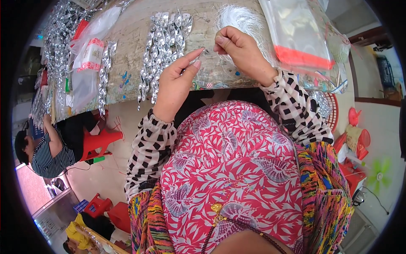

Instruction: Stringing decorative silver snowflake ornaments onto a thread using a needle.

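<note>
Pinching, left hand: the left hand (176, 82) has thumb and forefinger nearly together on a small silver piece (204, 51), just above the table's near side.
Right hand: the right hand (242, 47) is curled, thumb pressed to forefinger; from where I stand I cannot tell whether a thread sits between them.
Between the hands: the silver piece points from the left fingertips toward the right ones, a small gap apart.
Twists: a row of silver twists (158, 44) lies flat just beyond the left hand, tails toward the table edge.
Strings: a loose white heap (239, 19) spreads behind the right hand.
Bags: clear bags (298, 36) with a red band lie to the right of the strings.
Table, left: on the worn table (129, 36), a clear sack (86, 86) rests between a lone twist (102, 80) and a big silver bundle (63, 42).
Sleeves: both are checked black and white.
Co-worker: a person in a striped shirt (50, 154) sits on a red stool (97, 144) at the left.
</note>
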The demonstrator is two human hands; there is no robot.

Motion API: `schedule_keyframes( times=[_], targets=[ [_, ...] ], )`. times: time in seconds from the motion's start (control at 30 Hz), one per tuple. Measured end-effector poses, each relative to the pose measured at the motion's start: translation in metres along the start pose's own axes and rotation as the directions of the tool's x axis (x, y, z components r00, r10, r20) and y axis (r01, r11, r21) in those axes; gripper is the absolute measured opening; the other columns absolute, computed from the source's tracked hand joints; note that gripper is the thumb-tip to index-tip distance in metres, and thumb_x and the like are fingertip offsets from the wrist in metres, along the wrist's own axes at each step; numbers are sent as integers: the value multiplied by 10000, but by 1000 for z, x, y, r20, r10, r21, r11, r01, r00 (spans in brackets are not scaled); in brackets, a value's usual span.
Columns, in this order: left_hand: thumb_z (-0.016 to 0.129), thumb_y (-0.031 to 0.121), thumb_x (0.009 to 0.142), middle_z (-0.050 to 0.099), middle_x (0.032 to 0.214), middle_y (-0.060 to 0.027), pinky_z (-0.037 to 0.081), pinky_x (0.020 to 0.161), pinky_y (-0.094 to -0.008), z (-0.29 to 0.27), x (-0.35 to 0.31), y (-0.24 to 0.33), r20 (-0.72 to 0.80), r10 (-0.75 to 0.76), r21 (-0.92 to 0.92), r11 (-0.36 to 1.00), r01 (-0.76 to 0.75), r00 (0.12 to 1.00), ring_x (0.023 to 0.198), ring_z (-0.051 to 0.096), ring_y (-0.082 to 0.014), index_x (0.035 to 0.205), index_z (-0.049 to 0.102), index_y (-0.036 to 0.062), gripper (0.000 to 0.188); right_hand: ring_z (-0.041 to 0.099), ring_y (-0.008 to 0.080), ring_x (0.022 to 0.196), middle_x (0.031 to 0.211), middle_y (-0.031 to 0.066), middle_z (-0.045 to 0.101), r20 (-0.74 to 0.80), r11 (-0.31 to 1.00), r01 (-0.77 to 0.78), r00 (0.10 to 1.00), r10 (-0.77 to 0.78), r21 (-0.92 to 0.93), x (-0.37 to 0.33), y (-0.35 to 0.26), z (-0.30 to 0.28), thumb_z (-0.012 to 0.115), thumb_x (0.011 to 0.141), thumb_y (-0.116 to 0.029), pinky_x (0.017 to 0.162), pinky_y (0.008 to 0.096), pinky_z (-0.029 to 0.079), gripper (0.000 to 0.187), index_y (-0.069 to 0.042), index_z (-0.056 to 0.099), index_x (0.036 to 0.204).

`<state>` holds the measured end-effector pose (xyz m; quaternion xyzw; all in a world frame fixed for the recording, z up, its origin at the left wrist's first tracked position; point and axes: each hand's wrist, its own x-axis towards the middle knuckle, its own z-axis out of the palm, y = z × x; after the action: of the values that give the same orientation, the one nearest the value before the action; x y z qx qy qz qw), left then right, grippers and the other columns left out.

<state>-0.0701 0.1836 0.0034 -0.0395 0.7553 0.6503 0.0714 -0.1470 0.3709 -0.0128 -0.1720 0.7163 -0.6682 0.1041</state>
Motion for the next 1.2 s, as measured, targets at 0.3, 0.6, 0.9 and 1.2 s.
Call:
schedule_keyframes(
  times=[0.3,0.6,0.9,1.2],
  targets=[
    [581,120,899,616,861,28,405,655,-182,3,4,-5,5,104,35,994,-104,995,714,471,-25,1194,619,73,301,542,87,844,872,5,618,86,906,325,946,-313,-271,-3,-3,2,578,922,-207,779,256,443,197,-18,599,970],
    [578,129,902,550,763,62,341,554,-178,-3,1,4,-8,-4,49,999,4,1000,631,407,-7,1189,630,101,292,549,73,796,827,10,628,-37,907,187,976,-216,-377,6,10,-17,588,904,-144,741,232,442,130,-14,593,904],
    [573,121,906,466,685,101,284,498,-172,4,-2,11,10,63,-19,998,-63,998,561,346,4,1190,628,97,290,529,76,850,878,36,624,-80,982,177,980,-182,-68,-2,16,19,494,950,-115,782,225,423,96,-23,519,944],
    [561,124,911,514,725,92,339,533,-152,-21,-10,18,-29,95,50,994,-93,995,586,397,8,1184,630,91,283,407,51,668,716,-21,444,19,994,93,996,-92,-58,-3,21,5,473,963,-97,618,199,363,78,-42,459,909]
  ],
)
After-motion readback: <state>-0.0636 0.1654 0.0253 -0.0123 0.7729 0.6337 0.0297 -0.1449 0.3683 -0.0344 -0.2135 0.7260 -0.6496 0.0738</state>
